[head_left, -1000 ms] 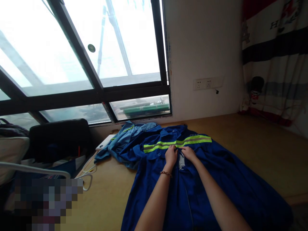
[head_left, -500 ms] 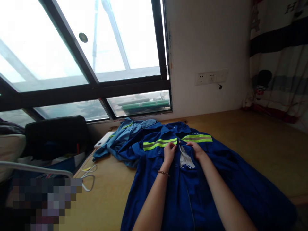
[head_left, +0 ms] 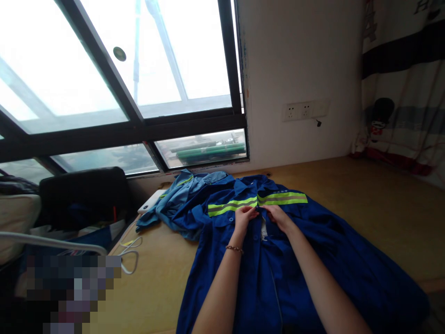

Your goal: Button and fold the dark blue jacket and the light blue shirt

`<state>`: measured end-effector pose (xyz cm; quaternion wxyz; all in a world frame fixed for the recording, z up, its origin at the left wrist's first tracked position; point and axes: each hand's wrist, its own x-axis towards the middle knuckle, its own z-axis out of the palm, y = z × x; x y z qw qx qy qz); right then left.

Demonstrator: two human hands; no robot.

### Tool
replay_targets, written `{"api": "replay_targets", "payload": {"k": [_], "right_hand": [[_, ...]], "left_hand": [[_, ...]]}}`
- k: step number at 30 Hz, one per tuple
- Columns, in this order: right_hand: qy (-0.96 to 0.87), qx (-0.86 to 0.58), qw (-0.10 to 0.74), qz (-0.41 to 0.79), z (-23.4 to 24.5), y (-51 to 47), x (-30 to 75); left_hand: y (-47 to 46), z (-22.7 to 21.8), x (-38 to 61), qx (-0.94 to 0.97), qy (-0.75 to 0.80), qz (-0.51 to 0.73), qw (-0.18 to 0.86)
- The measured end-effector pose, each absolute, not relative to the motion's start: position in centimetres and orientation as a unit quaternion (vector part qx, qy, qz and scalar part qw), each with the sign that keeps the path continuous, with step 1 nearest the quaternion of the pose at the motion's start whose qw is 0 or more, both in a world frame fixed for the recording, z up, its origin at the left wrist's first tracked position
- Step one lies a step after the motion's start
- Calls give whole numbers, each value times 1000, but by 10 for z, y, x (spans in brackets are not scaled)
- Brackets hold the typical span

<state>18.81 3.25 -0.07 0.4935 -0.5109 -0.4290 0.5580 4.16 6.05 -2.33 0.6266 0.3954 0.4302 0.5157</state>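
A dark blue work jacket (head_left: 222,260) with yellow-green reflective bands lies spread out, its collar toward the window. At the front opening, just below the band, my left hand (head_left: 246,216) pinches the left front edge. Close beside it, my right hand (head_left: 276,217) pinches the right front edge, and the fingertips of both hands nearly meet. The two halves of the band line up above my fingers. A small strip of white lining (head_left: 263,228) shows in the gap below. Whatever button lies between my fingertips is too small to make out.
Lighter blue clothing (head_left: 174,199) with reflective trim is bunched at the jacket's left. A white phone-like object (head_left: 151,201) and a white cable (head_left: 129,262) lie near the wooden surface's (head_left: 149,287) left edge. Beyond that edge stands a black chair back (head_left: 85,195).
My right hand has moved left toward my left hand, drawing the jacket's right front edge over. The gap has narrowed, less white shows, and the band halves now meet.
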Motion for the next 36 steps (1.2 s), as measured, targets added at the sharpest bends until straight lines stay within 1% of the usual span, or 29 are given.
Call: {"api": "replay_targets", "payload": {"k": [3, 6, 8, 10, 13, 16, 22, 28, 30, 34, 36], "right_hand": [[-454, -527, 492, 523, -8, 35, 185], [-494, -549, 526, 422, -16, 38, 181], [-490, -549, 553, 392, -19, 38, 178], [-454, -548, 570, 411, -20, 38, 175], [-407, -551, 574, 449, -20, 37, 173], [-388, -553, 578, 458, -22, 38, 174], [-376, -557, 592, 445, -28, 39, 174], [-401, -562, 586, 424, -29, 40, 173], [-432, -585, 575, 375, -28, 40, 173], [-539, -660, 494, 173, -23, 33, 167], [-575, -670, 459, 99, -20, 28, 161]], "left_hand": [[59, -22, 42, 392, 417, 520, 634], [58, -20, 44, 400, 404, 519, 638], [56, -19, 46, 411, 402, 521, 631], [55, -20, 48, 418, 402, 524, 624], [54, -21, 49, 420, 400, 522, 626], [54, -21, 49, 426, 400, 519, 624], [54, -22, 46, 419, 395, 525, 627], [54, -22, 47, 429, 396, 520, 623], [53, -22, 49, 434, 406, 521, 612], [54, -24, 53, 480, 443, 512, 557], [54, -27, 55, 493, 463, 513, 529]]}}
